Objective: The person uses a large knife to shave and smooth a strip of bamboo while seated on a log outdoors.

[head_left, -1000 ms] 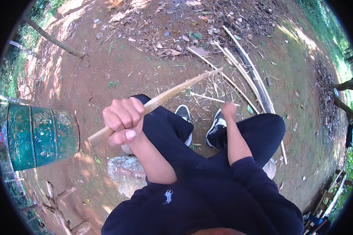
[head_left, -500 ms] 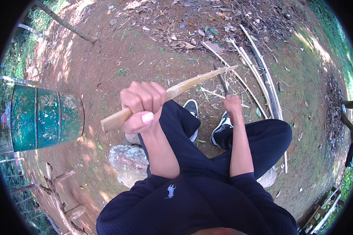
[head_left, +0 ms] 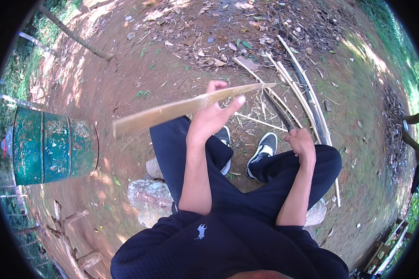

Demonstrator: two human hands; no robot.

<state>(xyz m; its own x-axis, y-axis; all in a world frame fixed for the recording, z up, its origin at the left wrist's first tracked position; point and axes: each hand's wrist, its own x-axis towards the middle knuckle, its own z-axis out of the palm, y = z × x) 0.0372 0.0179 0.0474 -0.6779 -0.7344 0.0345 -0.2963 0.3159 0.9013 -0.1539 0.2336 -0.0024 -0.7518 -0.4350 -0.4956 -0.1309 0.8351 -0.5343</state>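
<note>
My left hand holds a long pale wooden strip, loosely gripped near its middle with the thumb on the near side and a finger showing beyond it. The strip is wide and squared at its left end and tapers to a thin tip at the right. My right hand is closed round the handle of a long dark-bladed knife above my right knee. The blade slants up and left, its tip close to the strip's thin end. The knife's handle is mostly hidden by my fingers.
Several long split strips and a dark pole lie on the ground at the right, with shavings before my shoes. A rusty green drum stands left. Stones lie by my left leg, branches at lower left.
My left hand has turned from a fist over the strip to a looser hold nearer its middle. My right hand has moved right and nearer with the knife, away from the shoes.
</note>
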